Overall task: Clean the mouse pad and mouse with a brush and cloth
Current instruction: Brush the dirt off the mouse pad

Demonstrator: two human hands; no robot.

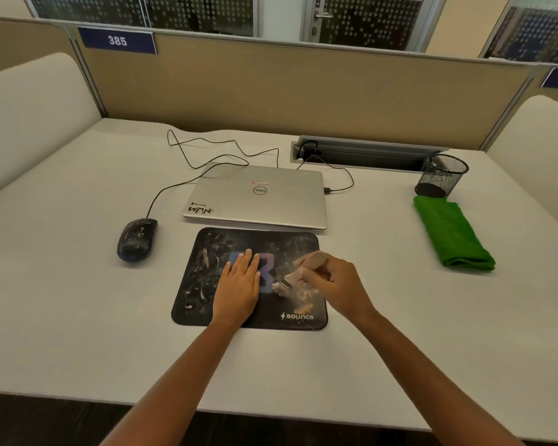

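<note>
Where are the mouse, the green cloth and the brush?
mouse (pixel 137 240): head view, middle of its dirty top shell.
green cloth (pixel 451 235): head view, middle of the folded cloth.
brush (pixel 314 259): head view, rounded end of its wooden handle.

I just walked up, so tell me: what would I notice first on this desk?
The dusty black mouse pad in the middle, where the left hand presses flat and the right hand grips a brush. Then the bright green cloth folded at the right, and the smudged mouse left of the pad.
</note>
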